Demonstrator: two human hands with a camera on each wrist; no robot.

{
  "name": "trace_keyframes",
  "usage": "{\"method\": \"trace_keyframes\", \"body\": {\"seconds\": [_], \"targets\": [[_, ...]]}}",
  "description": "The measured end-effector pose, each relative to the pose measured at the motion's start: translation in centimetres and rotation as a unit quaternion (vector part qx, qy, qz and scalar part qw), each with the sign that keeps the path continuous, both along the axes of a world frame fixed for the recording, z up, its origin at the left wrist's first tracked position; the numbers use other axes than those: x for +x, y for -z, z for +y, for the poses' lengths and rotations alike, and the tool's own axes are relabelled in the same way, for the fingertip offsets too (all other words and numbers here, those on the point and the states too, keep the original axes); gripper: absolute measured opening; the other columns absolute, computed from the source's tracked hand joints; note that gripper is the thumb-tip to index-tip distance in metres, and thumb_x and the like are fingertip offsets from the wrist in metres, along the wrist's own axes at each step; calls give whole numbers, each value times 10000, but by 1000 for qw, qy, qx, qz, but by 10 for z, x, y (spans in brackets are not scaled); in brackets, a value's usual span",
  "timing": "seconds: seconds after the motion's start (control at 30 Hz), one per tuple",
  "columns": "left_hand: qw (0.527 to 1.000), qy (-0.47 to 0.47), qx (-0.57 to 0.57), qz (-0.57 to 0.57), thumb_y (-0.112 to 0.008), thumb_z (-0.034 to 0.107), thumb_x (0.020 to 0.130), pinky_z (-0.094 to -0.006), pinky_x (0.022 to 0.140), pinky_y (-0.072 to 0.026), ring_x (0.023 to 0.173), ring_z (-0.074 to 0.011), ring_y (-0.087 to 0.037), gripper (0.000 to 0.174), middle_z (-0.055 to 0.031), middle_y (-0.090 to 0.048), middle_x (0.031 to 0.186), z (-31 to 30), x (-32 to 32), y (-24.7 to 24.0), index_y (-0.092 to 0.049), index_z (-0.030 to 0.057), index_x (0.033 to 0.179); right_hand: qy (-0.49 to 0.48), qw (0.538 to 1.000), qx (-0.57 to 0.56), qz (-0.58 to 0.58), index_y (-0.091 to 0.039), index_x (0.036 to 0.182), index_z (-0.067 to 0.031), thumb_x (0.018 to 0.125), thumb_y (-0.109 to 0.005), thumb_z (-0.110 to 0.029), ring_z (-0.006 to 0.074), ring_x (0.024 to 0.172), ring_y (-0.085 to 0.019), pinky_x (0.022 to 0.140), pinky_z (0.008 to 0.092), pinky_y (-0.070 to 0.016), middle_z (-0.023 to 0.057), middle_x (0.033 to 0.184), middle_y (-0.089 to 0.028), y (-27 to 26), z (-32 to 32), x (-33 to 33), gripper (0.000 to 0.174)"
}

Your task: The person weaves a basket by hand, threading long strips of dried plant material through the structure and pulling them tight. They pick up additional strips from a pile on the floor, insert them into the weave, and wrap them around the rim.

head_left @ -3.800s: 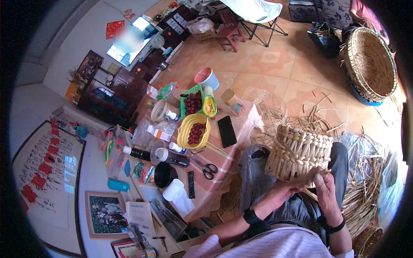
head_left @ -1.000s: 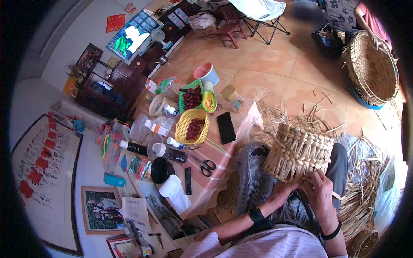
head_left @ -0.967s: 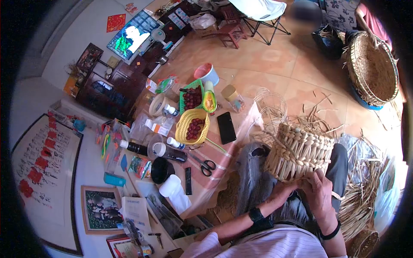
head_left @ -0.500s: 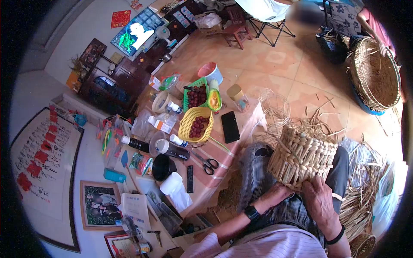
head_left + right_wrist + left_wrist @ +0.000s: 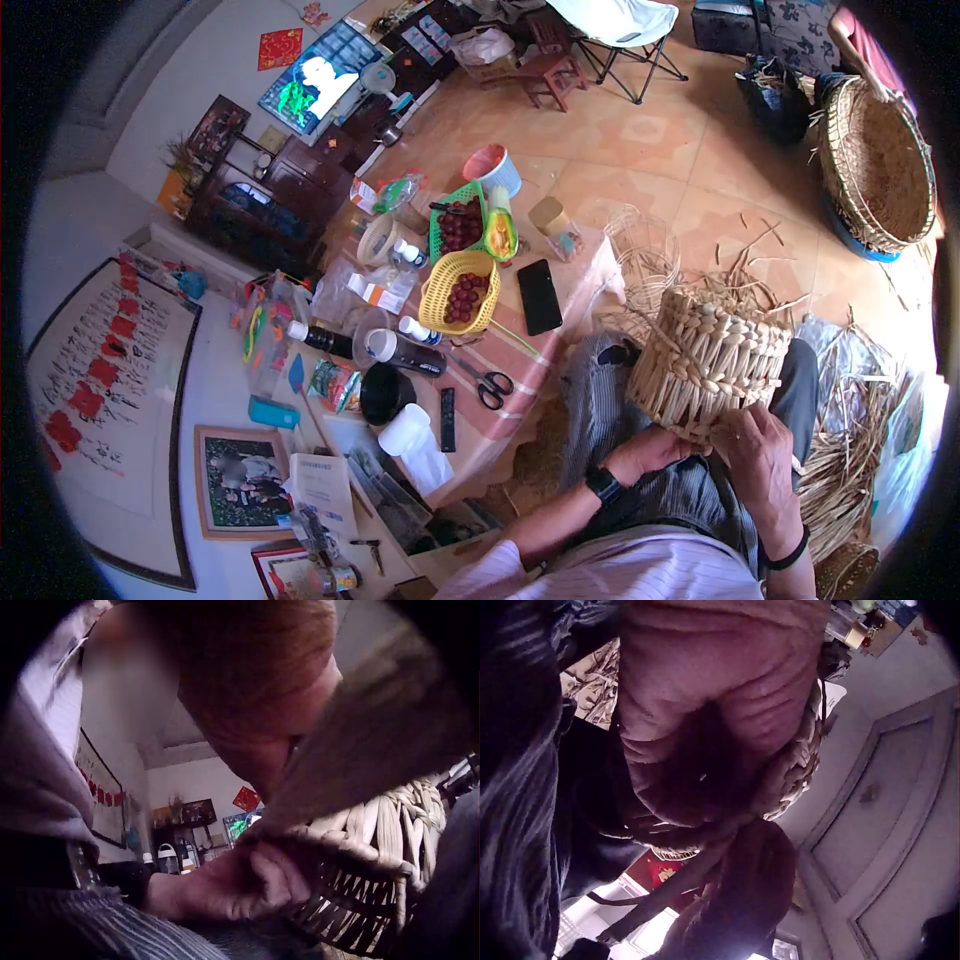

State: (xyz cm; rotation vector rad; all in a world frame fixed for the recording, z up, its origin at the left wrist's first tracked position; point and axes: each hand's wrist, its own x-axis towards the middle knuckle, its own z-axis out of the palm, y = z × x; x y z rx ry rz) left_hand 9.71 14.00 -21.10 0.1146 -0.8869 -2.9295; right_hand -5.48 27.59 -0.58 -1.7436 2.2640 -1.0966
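A basket (image 5: pixel 710 365) woven from thick, pale plant strands lies tilted across the person's lap, with braided bands round its side. At its near edge, the left hand (image 5: pixel 655 452) grips the rim with curled fingers. Close beside it, the right hand (image 5: pixel 755 455) pinches a flat plant strand at the same edge. That strand (image 5: pixel 360 735) runs broad and brown from the right hand past the basket in the right wrist view. In the left wrist view, a narrow strand (image 5: pixel 660 892) hangs below the left hand's curled palm. The fingertips of the right hand are partly hidden.
Left of the lap, a table (image 5: pixel 520 390) bears scissors (image 5: pixel 492 388), a phone (image 5: pixel 540 298), a yellow basket (image 5: pixel 430 300) of red fruit and several bottles. Loose strands (image 5: pixel 840 470) lie on the right. Another person's arm (image 5: pixel 875 65) reaches to a large round basket (image 5: pixel 880 170).
The right hand has come down from its raised fist at the rim and now works close to the edge. The left hand stays at the rim. The basket has barely shifted.
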Motion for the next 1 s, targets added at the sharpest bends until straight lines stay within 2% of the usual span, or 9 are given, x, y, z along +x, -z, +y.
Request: {"method": "trace_keyframes", "body": {"seconds": [0.23, 0.47, 0.53, 0.57, 0.63, 0.77, 0.83, 0.87, 1.0], "targets": [[993, 51, 78, 74, -527, 244, 1105, -400, 967, -601, 1152, -275, -694, 366, -132, -696, 1311, -7, -9, 6, -599, 33, 1394, 0, 1000, 16, -5, -641, 933, -57, 824, -748, -94, 358, 735, -655, 649, 471, -530, 128, 831, -581, 18, -4, 3, 157], [998, -13, 45, -43, -506, 270, 1109, -497, 1151, -502, 1312, -323, -615, 426, -153, -622, 1437, -8, 8, -28, -560, 27, 1455, -34, 997, 69, 7, -684, 962, -74, 839, -749, -113, 352, 729, -679, 643, 462, -536, 126, 845, -611, 0, 1, -2, 144], [992, -10, -106, -62, -512, 244, 1109, -502, 1168, -495, 1333, -325, -602, 430, -161, -599, 1469, -13, 6, -28, -532, 28, 1481, -21, 997, 72, 7, -684, 939, -74, 850, -767, -122, 350, 718, -674, 644, 458, -539, 122, 826, -615, -15, 4, -1, 131], [954, -2, -285, -90, -526, 216, 1106, -487, 1154, -512, 1330, -318, -605, 428, -160, -592, 1477, -13, 6, -27, -518, 31, 1491, -8, 998, 61, 6, -684, 927, -74, 852, -766, -128, 355, 714, -672, 643, 459, -539, 122, 819, -619, -21, 7, 0, 124], [905, -6, -417, -86, -537, 185, 1104, -473, 1148, -522, 1339, -307, -599, 439, -156, -576, 1496, -13, 5, -8, -488, 34, 1513, 13, 999, 44, 3, -683, 906, -73, 855, -764, -140, 362, 708, -670, 643, 462, -540, 125, 803, -623, -24, 9, 1, 117], [997, 19, -23, 71, -530, 192, 1109, -463, 1175, -496, 1384, -293, -560, 472, -137, -557, 1520, -12, -6, -10, -444, 35, 1545, 14, 999, 35, 13, -668, 907, -74, 807, -763, -133, 359, 703, -678, 632, 470, -538, 126, 783, -614, 1, 2, 4, 150], [997, 40, -43, 41, -533, 204, 1109, -449, 1187, -485, 1394, -293, -551, 489, -131, -544, 1534, -15, -9, -16, -426, 34, 1555, 5, 999, 45, 20, -663, 912, -75, 776, -765, -125, 353, 699, -682, 626, 470, -537, 123, 776, -611, 2, -1, 2, 177], [974, 31, -224, -35, -535, 207, 1109, -441, 1192, -480, 1394, -295, -550, 500, -131, -533, 1546, -16, -4, 0, -414, 33, 1562, 0, 998, 52, 21, -666, 907, -75, 771, -766, -126, 351, 697, -682, 625, 469, -538, 121, 770, -612, -4, 0, 2, 176], [823, 29, -560, -89, -643, 235, 1060, -414, 1122, -511, 1361, -272, -582, 447, -130, -633, 1432, -19, 0, -26, -572, 21, 1446, 10, 998, 56, 17, -679, 894, -78, 786, -768, -142, 350, 690, -680, 621, 455, -534, 119, 754, -616, -32, 10, -2, 154]]}}
